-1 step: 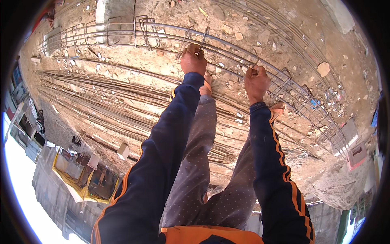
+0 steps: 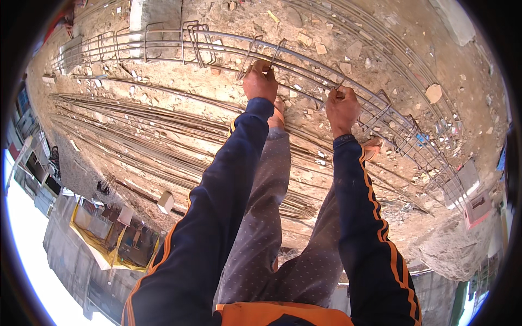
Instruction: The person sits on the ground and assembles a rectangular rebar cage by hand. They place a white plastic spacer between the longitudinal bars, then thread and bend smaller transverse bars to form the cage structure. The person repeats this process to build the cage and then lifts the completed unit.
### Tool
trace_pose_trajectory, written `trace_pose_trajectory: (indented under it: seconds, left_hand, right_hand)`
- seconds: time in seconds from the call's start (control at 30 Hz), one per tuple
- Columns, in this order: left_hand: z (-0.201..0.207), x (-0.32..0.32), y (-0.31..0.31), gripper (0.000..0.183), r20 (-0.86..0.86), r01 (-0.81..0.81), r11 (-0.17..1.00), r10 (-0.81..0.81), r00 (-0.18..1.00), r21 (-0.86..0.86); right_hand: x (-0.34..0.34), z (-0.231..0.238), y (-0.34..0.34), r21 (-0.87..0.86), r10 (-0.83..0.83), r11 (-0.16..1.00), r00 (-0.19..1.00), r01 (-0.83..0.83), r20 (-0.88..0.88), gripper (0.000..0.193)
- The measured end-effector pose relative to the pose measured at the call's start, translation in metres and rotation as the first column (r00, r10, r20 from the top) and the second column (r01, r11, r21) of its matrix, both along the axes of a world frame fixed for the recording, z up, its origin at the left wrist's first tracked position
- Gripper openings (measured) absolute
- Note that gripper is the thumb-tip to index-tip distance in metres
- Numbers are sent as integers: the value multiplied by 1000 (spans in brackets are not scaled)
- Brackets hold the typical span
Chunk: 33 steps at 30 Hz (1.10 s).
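Note:
A long cage of steel reinforcing bars (image 2: pixel 304 57) runs across the view, with bent-wire stirrups around its lengthwise bars. My left hand (image 2: pixel 260 82) is closed on one square stirrup (image 2: pixel 277 52), near the cage's near side. Farther right, my right hand (image 2: pixel 343 110) has its fingers pinched together at the cage, against a thin rod end (image 2: pixel 340 84); its fingers cover most of what they hold. Several stirrups (image 2: pixel 197 45) bunch together left of my left hand. More stirrups (image 2: pixel 384 101) stand to the right of my right hand.
Loose long rods (image 2: pixel 147 117) lie on the dirt between the cage and my feet. Concrete blocks (image 2: pixel 154 22) sit under the cage at the left. More rods (image 2: pixel 380 41) lie beyond it. Stone chips (image 2: pixel 433 93) litter the ground. A dirt mound (image 2: pixel 457 244) rises at right.
The stirrup at my left hand has shifted very slightly to the right. Both hands keep nearly the same place and grip.

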<state>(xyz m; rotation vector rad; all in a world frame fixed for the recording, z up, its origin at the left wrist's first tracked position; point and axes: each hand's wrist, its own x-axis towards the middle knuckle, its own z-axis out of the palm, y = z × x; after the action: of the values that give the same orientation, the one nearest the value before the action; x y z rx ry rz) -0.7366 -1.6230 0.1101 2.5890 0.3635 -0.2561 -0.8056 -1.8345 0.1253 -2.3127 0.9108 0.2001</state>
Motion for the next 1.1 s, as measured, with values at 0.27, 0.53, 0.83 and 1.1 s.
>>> trace_pose_trajectory:
  seconds: [0.27, 0.53, 0.83, 1.1]
  left_hand:
    - [17, 3, -4, 21, -228, 20, 938, -105, 968, -346]
    - [9, 41, 53, 24, -20, -100, 988, 99, 995, -116]
    - [6, 21, 24, 25, 107, -29, 999, 32, 994, -31]
    - [-5, -10, -41, 26, -195, 40, 960, -97, 976, -276]
  right_hand:
    - [10, -7, -2, -47, -43, 998, 992, 38, -116, 22]
    - [-5, -10, -39, -167, -74, 985, 979, 42, -188, 23]
    - [-42, -10, -96, -283, -95, 959, 972, 32, -213, 22]
    - [-26, -9, -64, -140, 9, 990, 993, -25, -115, 17]
